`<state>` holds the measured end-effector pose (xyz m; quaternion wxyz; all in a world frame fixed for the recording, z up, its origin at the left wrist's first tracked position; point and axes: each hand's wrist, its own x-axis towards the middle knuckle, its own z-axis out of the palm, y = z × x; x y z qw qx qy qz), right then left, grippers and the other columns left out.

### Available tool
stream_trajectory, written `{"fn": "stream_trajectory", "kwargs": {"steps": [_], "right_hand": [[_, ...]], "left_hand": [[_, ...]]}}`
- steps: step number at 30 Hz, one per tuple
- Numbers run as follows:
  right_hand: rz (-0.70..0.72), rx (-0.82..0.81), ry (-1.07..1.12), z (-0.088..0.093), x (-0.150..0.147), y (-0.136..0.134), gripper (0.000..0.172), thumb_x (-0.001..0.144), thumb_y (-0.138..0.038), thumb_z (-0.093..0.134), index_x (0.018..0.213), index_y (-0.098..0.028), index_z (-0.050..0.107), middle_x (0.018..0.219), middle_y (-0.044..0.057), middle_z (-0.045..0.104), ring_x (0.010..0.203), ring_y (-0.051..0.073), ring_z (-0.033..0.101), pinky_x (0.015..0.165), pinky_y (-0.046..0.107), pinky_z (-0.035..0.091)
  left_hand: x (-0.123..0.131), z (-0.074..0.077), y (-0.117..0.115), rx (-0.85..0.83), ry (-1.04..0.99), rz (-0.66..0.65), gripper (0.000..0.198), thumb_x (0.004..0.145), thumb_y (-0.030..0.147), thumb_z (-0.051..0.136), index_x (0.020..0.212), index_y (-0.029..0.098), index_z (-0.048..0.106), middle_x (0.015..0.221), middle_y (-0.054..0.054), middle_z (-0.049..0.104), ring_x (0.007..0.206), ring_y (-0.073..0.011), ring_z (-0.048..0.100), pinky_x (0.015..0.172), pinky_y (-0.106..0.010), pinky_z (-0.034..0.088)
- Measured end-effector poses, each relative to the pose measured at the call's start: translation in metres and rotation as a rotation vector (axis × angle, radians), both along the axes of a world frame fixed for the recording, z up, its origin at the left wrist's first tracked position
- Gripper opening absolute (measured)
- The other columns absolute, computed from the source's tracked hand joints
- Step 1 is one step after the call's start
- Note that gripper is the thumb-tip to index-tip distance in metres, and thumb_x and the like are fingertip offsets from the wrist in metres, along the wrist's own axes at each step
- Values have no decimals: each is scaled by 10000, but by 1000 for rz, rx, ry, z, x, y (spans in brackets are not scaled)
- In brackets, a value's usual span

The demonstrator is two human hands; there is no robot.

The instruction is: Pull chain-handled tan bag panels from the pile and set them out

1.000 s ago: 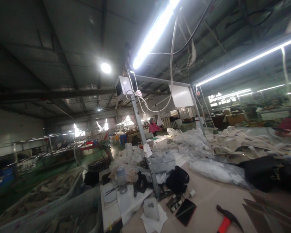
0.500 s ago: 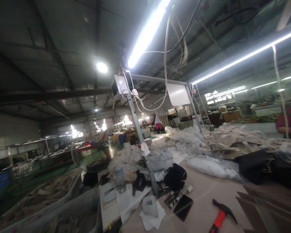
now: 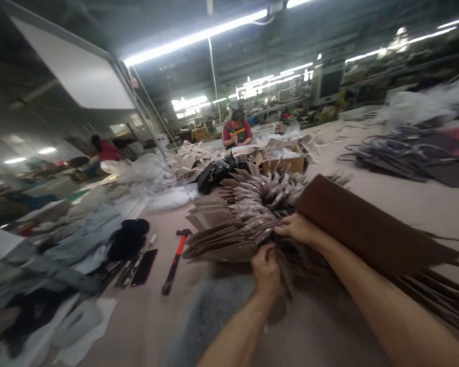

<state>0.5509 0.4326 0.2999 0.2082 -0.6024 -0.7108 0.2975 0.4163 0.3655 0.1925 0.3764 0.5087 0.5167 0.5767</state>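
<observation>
A fanned stack of flat brown paper bags [image 3: 245, 214] lies on the table [image 3: 405, 204] in front of me. My left hand [image 3: 266, 270] is closed around the near ends of the bags. Just to its right, my right hand [image 3: 296, 228] rests with curled fingers on top of the stack, beside a large dark brown sheet [image 3: 359, 229] that leans over the bags. The frame is blurred by motion.
A hammer with a red handle [image 3: 175, 261] and a black phone [image 3: 144, 266] lie left of the stack, next to heaped cloth and plastic bags [image 3: 61, 239]. A cardboard box [image 3: 283, 160] and black straps [image 3: 398, 153] sit farther back. A person in red [image 3: 237, 130] works across the table.
The view has swung right and down from the ceiling lights and left end of the table. Both my hands and the stack of brown bags have come into sight.
</observation>
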Motion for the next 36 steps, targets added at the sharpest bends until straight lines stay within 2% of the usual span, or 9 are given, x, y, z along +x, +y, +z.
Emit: {"fn": "stream_trajectory", "kwargs": {"steps": [6,9,14,18,21,26,31,34,36], "right_hand": [[-50,-31,83,-5,-4,9,162,788,-247,683,795,-101,752,690,12,634,720,187,572,627,266,414],[-58,-21,108,-6,-4,10,174,769,-269,677,746,-109,742,661,4,600,693,176,533,592,268,379],[-62,-27,122,-8,-1,10,188,754,-297,682,730,-117,731,621,-15,557,664,163,505,579,268,357],[-52,-36,115,-4,-2,10,170,755,-279,680,716,-119,721,604,-22,545,642,156,498,564,274,336],[-62,-34,103,-1,-2,8,149,746,-260,683,691,-123,709,586,-25,536,631,158,494,560,282,325],[-79,-33,99,1,-2,3,128,756,-248,708,729,-126,730,612,-15,579,661,169,535,566,281,339],[-90,-34,63,4,-1,0,119,755,-210,741,814,-109,761,653,-2,621,692,175,578,584,270,369],[-77,-36,32,5,-1,-1,114,736,-179,754,815,-97,763,648,-3,614,668,168,567,561,272,360],[-68,-34,19,5,0,-1,109,718,-171,756,800,-99,761,626,-9,596,652,166,558,543,272,356]], "left_hand": [[-19,-20,-27,-35,-36,-11,240,941,362,469,853,186,607,776,-70,695,743,-211,693,670,-300,562],[-26,-19,-40,-43,67,2,239,952,377,485,884,187,614,763,-50,681,677,-186,657,644,-277,526],[-18,18,-17,-25,295,15,380,931,391,605,1244,181,657,832,-53,737,733,-206,681,723,-288,499],[-7,50,11,-97,656,49,230,925,278,591,1067,219,762,904,-107,771,853,-276,715,764,-324,473],[-8,55,15,-86,771,52,235,912,201,532,951,212,763,883,-117,766,844,-277,710,742,-318,467],[-15,32,6,87,390,12,204,886,261,497,874,202,692,811,-56,722,756,-206,668,725,-281,502],[-21,10,2,-74,-28,-137,224,816,423,593,841,200,591,706,-5,647,610,-178,648,613,-283,557],[-35,12,4,-188,-85,-346,293,780,466,635,858,201,539,729,-12,670,568,-177,658,588,-288,555],[-46,20,5,-226,20,-484,288,801,476,603,856,208,512,702,-2,646,521,-163,620,559,-278,524]]}}
